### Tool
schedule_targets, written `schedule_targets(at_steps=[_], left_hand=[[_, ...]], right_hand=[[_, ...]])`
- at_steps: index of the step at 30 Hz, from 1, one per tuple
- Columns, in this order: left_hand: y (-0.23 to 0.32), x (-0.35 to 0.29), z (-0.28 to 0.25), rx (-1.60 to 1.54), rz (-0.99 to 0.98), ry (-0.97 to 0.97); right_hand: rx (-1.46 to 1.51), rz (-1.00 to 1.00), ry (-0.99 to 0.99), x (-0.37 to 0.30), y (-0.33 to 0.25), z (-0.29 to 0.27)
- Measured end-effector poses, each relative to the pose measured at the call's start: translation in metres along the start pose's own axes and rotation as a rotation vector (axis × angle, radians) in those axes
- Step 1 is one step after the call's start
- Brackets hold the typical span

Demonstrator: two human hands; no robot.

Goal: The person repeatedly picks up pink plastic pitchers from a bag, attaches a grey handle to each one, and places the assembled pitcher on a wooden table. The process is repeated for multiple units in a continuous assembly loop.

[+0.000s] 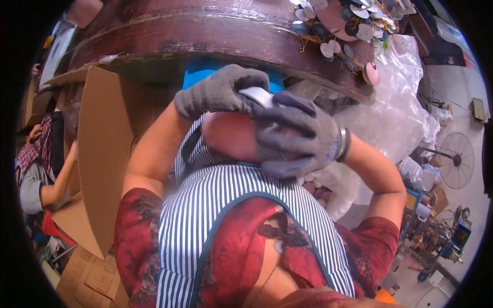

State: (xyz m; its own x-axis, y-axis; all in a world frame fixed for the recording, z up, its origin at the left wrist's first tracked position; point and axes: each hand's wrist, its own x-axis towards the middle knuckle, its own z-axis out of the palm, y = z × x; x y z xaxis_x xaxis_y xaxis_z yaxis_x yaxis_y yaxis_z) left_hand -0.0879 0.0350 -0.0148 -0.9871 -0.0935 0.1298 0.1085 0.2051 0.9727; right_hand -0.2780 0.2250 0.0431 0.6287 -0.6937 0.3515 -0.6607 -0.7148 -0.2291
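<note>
Pink round piece [228,134] with a white part [258,95] on top, held close against the striped apron [215,205], just below the dark tabletop [215,31] edge. Sandwiched between both gloved hands: left hand [218,92] up and to the left, fingers [246,82] curled together over the white part; right hand [295,136] on the right side, fingers [280,105] wrapped across the front, thumb side underneath. Hands touching each other at the white part, so neither clearly nearer. Long axis of the piece hard to tell, mostly hidden by the gloves. Bracelet [343,143] on the right wrist. Further out: clear plastic bag [395,102] to the right, cardboard box [100,149] to the left, heap of round tags [349,25] on the tabletop, another person [38,174] at far left.
</note>
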Motion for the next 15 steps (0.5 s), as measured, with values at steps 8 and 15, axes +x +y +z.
schedule_targets(at_steps=[8,15], left_hand=[[0.032,-0.014,0.059,-0.429,-0.360,0.396],[0.026,-0.023,0.023,-0.771,-0.296,0.636]], right_hand=[[1.009,0.743,0.182,0.007,0.099,0.055],[-0.341,0.969,0.089,-0.027,0.205,0.081]])
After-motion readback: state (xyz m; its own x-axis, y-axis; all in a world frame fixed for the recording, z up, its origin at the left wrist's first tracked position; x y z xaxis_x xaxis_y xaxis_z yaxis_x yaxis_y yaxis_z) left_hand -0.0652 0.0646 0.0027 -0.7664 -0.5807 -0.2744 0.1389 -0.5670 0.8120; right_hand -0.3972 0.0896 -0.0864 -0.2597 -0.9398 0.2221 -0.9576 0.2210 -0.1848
